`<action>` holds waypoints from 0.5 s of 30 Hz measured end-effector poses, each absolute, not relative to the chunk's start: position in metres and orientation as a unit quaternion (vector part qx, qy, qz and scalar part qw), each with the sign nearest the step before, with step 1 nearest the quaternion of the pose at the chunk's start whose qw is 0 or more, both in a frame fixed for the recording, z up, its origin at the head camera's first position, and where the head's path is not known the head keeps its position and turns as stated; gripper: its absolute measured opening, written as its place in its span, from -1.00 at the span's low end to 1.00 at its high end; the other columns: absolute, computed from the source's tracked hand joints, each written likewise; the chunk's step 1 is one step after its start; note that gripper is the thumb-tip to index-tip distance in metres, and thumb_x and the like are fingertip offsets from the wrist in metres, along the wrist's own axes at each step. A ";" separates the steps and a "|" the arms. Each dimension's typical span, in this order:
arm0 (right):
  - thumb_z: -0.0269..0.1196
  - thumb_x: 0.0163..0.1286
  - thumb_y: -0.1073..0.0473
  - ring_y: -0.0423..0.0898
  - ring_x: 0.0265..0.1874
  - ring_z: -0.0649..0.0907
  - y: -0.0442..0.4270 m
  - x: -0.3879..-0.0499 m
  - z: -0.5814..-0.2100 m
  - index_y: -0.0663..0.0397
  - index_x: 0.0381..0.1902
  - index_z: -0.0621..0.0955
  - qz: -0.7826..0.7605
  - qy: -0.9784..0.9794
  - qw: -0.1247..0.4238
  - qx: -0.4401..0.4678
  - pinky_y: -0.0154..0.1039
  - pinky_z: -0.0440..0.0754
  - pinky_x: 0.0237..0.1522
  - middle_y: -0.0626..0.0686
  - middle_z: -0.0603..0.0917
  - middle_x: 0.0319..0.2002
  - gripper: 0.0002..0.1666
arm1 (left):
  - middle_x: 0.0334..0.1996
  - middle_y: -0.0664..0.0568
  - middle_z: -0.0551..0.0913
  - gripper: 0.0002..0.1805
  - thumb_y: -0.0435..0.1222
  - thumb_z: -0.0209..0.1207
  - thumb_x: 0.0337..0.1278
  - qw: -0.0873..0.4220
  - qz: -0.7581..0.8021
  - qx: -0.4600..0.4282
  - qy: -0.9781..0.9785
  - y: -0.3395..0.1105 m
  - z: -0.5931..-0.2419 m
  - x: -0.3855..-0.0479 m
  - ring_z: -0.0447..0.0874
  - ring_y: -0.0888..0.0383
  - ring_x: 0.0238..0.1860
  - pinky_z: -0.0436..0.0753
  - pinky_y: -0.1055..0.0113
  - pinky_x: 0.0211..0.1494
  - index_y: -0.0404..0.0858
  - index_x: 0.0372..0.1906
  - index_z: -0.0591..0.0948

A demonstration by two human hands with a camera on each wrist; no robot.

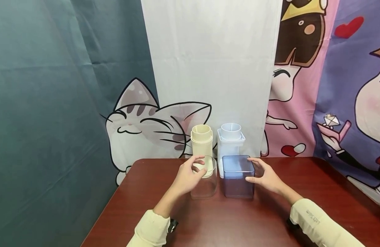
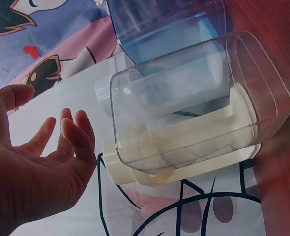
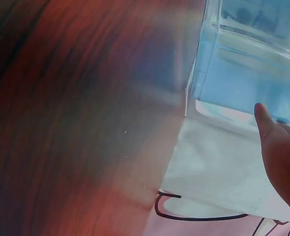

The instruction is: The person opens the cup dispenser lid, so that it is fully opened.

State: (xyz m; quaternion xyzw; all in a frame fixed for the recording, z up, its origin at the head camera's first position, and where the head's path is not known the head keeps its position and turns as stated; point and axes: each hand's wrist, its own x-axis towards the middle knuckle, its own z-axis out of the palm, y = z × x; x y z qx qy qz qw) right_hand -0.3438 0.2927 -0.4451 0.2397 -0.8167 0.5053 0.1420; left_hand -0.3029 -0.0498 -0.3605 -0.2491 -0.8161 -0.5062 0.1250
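Two see-through containers stand upright side by side on the table, a clear one (image 1: 205, 190) on the left and a blue-tinted square one (image 1: 239, 187) on the right. My left hand (image 1: 187, 175) hovers at the clear container's upper left with its fingers loosely bent; a gap between them shows in the left wrist view. At the blue container's right side is my right hand (image 1: 267, 176), thumb and fingers spread; whether they touch it I cannot tell. Behind the containers stand a cream plastic piece (image 1: 202, 147) and a pale blue-white one (image 1: 228, 149), each with a round collar on top.
The dark red wooden table (image 1: 208, 226) stretches toward me and to both sides. Cloth hangings with a cartoon cat (image 1: 140, 137) and other figures rise behind its far edge, close to the two plastic pieces.
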 end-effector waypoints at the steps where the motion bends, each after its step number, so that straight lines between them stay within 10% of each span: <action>1: 0.50 0.12 0.27 0.18 0.33 0.39 0.294 -0.345 -0.445 0.12 0.35 0.38 0.500 -0.820 0.143 0.240 -0.45 0.49 0.05 0.36 0.32 0.40 -0.14 | -0.11 -0.01 0.69 -0.58 -0.34 0.25 0.19 0.122 -0.506 -0.251 -0.816 -0.049 -0.361 -0.303 0.64 0.07 -0.31 0.62 0.32 -0.30 -0.15 0.18 0.57; 10: 0.44 0.21 0.26 0.45 0.35 0.27 0.304 -0.347 -0.446 0.19 0.42 0.30 0.462 -0.837 0.146 0.256 0.30 0.38 0.15 0.40 0.26 0.42 -0.13 | -0.09 -0.08 0.73 -0.64 -0.36 0.21 0.19 0.114 -0.509 -0.284 -0.805 -0.044 -0.368 -0.305 0.67 0.06 -0.30 0.63 0.31 -0.22 -0.23 0.11 0.61; 15: 0.41 0.24 0.26 0.50 0.32 0.27 0.306 -0.344 -0.444 0.23 0.45 0.27 0.449 -0.841 0.148 0.264 0.36 0.36 0.13 0.43 0.24 0.42 -0.12 | -0.12 -0.15 0.73 -0.69 -0.42 0.20 0.18 0.128 -0.532 -0.298 -0.782 -0.039 -0.367 -0.303 0.67 -0.01 -0.29 0.62 0.32 -0.21 -0.31 0.04 0.64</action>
